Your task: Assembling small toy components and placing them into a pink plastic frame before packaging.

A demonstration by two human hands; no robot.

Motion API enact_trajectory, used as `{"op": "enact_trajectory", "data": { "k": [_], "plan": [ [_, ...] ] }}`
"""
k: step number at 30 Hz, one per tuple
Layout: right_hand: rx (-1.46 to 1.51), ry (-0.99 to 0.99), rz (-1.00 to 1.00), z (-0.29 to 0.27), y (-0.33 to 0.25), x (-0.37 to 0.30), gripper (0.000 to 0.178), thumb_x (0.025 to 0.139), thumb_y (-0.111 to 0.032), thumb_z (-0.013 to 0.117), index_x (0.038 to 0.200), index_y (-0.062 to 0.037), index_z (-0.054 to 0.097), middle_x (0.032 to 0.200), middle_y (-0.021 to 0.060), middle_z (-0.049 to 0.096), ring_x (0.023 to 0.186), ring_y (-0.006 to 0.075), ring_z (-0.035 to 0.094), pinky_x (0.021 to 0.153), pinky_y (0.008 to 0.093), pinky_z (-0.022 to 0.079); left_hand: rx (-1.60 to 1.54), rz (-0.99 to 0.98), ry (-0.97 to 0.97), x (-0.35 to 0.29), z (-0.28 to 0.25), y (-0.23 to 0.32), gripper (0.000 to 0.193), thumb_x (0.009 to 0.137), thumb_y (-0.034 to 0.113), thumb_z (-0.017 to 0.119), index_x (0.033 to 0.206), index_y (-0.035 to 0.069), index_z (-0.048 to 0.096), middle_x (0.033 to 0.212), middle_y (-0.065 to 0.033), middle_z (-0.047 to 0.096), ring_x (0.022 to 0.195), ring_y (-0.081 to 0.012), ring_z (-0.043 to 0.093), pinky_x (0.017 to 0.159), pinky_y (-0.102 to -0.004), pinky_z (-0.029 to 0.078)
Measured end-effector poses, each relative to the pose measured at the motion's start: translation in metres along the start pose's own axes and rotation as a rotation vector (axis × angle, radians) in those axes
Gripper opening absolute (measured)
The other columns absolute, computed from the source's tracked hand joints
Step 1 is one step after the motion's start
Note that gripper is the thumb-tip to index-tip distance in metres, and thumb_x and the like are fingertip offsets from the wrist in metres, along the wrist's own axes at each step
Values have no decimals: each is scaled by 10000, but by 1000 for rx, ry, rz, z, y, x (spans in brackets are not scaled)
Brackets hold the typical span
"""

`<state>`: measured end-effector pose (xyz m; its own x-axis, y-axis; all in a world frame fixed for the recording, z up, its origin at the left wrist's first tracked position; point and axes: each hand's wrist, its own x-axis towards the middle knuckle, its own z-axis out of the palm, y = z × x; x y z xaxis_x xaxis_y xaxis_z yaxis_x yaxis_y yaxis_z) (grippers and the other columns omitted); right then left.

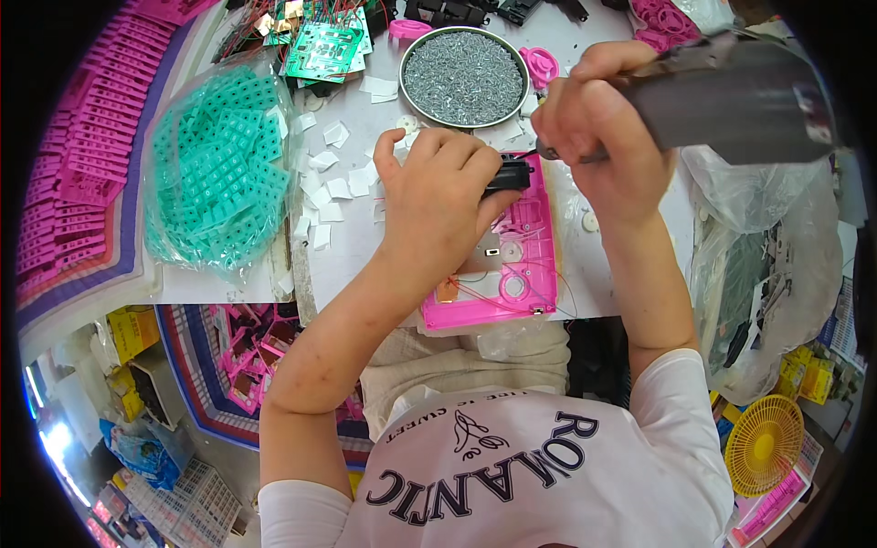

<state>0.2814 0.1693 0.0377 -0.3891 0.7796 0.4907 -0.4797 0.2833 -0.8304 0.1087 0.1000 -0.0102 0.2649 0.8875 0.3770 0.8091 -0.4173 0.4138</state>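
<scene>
My left hand (443,187) is closed on a small black plastic part (512,173), pressing it into the far end of a pink plastic casing (545,247). The casing lies open-side up at the table's near edge, with thin wires and a small metal piece in it. Raised at the right, my right hand (607,128) grips a dark electric screwdriver (722,100) tilted sideways. Its thin tip points left and comes close to the black part; whether it touches a screw I cannot tell.
A round tin of small screws (464,78) stands just beyond my hands. White paper squares (338,187) lie scattered left of them. Farther left are a bag of teal keypads (219,164), green circuit boards (324,50) and stacked pink parts (87,137). Clear plastic bags (767,265) sit at right.
</scene>
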Motion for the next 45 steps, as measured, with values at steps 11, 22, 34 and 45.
{"op": "enact_trajectory", "data": {
  "k": [11, 22, 34, 45],
  "plan": [
    [-434, -40, 122, 4, 3, 1, 292, 841, -197, 795, 913, -32, 566, 701, 34, 571, 622, 116, 535, 573, 273, 426, -191, 101, -33, 8, 7, -3, 310, 771, 185, 795, 1050, 113, 681, 1047, -58, 684, 1057, -267, 623, 1012, -538, 371],
    [-1637, 282, 500, -235, -36, 4, 450, 927, -443, 655, 1183, -78, 716, 1053, 119, 753, 986, 271, 714, 886, 423, 540, -100, -162, -483, -80, -202, -26, 466, 693, 98, 809, 1122, 38, 639, 1197, -197, 653, 1085, -395, 622, 966, -471, 485],
    [-1363, 2, 356, -108, -46, -44, 123, 878, -74, 689, 978, -16, 731, 883, 113, 725, 767, 227, 694, 707, 325, 525, -214, -58, -440, -101, -129, -1, 480, 753, 122, 799, 1198, 43, 636, 1189, -156, 655, 1075, -356, 608, 895, -453, 504],
    [-1303, -447, 116, 6, -1, -88, 165, 732, -93, 739, 875, -79, 657, 833, 60, 612, 824, 272, 607, 708, 404, 516, -60, 267, -394, -83, -21, 28, 613, 822, 375, 745, 1292, 7, 608, 1357, -164, 554, 1324, -334, 485, 1123, -502, 350]
  ]
}}
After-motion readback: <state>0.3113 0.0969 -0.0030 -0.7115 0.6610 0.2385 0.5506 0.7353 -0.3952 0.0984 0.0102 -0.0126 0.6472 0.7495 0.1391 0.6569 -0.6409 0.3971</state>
